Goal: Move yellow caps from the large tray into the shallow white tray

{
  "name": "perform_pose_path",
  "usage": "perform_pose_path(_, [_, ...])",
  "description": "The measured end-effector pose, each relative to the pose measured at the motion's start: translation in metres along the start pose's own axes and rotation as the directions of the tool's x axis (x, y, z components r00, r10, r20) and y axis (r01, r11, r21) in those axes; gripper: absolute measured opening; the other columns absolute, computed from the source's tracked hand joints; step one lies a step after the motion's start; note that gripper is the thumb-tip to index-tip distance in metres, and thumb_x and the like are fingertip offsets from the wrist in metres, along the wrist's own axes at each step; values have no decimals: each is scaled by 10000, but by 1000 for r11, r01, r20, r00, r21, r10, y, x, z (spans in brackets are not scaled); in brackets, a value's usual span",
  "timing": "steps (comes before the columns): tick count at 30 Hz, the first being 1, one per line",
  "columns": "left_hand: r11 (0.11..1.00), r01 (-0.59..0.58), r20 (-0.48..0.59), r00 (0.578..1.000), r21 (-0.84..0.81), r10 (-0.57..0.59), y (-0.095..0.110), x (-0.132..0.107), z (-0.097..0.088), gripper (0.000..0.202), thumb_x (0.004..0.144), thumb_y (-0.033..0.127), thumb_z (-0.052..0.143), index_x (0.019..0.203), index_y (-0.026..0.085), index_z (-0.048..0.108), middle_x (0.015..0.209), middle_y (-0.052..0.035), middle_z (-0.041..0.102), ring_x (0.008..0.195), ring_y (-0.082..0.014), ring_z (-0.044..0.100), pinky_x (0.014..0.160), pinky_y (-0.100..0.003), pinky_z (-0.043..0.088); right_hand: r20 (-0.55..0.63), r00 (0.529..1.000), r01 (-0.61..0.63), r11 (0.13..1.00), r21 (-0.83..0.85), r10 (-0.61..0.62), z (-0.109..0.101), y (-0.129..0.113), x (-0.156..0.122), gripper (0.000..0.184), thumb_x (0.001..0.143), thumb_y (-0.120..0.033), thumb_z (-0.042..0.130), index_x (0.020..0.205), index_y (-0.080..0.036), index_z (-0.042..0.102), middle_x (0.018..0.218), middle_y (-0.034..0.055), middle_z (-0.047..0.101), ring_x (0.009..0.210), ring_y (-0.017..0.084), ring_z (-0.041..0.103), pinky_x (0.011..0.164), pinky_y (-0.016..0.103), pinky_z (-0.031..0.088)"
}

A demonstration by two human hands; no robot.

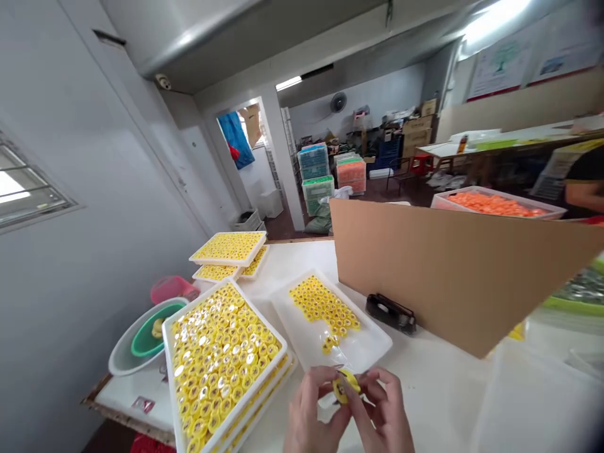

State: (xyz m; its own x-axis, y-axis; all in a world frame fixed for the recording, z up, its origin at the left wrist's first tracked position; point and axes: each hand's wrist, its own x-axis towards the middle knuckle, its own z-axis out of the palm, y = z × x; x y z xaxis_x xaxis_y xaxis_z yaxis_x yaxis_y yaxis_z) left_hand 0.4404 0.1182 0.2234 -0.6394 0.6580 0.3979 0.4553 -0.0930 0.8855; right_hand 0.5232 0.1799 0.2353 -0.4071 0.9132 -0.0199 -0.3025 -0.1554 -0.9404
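Both my left hand [314, 412] and my right hand [382, 412] pinch a small round yellow piece [346, 385] between their fingertips, just above the white table [429, 390]. Part of it is hidden by my fingers. Just beyond my hands lies a white tray [372, 351] lined with clear plastic, with a cluster of similar yellow pieces [324, 305] on it. To my left, a stack of white trays [264, 321] holds a dense layer of yellow pieces [217, 358].
Further stacked trays of yellow pieces [229, 248] stand at the table's far end. A sheet of cardboard [448, 270] stands upright behind a black tape dispenser [391, 313]. A grey basin holding a green bowl [144, 333] sits left. A co-worker's torso [585, 179] is far right, near a tray of orange pieces [495, 204].
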Motion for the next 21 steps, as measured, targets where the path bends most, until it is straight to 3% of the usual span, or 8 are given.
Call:
perform_pose_path(4, [976,78,35,997,-205,-72,2,-8,-5,478,805,327,730,1251,318,559,1220,-64,638,1154,-229,614,965,-327,538,43,997,-60,996,-60,63,-2,-2,-1,442,789,-522,696,1110,-235,596,1007,70,712,841,197,700,726,235,575])
perform_pose_path(6, [901,197,116,980,-386,-164,0,-11,-12,612,794,430,731,1350,311,506,1419,-95,512,1326,-288,474,1073,-384,449,76,995,-55,995,-81,61,-2,0,1,362,798,-501,691,1026,-220,667,1045,85,717,876,214,702,756,241,578])
perform_pose_path(8, [801,318,190,948,-508,-256,-5,-14,-15,584,833,503,665,1358,287,526,1512,-99,417,1396,-320,378,1116,-422,391,111,993,-20,996,-89,30,-1,6,3,271,807,-460,694,935,-221,703,1037,80,722,893,214,699,766,235,578])
perform_pose_path(10, [740,365,195,930,-565,-310,-11,-15,-15,490,882,501,601,1321,285,571,1463,-101,491,1351,-310,447,1111,-440,390,163,986,50,994,-94,-34,4,14,5,202,822,-409,690,913,-232,720,1011,68,728,913,206,696,778,225,576])
perform_pose_path(14, [734,263,-15,937,-626,-349,-20,-9,-12,313,904,403,607,1196,299,654,1212,-75,694,1208,-267,592,1068,-424,437,237,962,162,981,-107,-134,22,35,10,140,828,-347,690,898,-232,726,994,71,734,934,222,699,794,261,585])
perform_pose_path(18, [695,271,-124,878,-666,-462,-33,4,-24,270,854,427,658,1100,325,700,1119,-89,732,1084,-270,665,969,-423,510,209,975,97,988,-121,-70,45,67,14,227,785,-420,725,838,-201,694,956,86,729,890,243,698,783,314,591])
perform_pose_path(21, [644,309,-139,826,-700,-547,-60,13,-46,334,769,525,709,1066,372,709,1050,-112,743,1014,-299,685,913,-464,527,175,984,-9,989,-145,35,68,106,20,324,739,-474,755,862,-193,651,922,88,723,857,236,695,755,309,588])
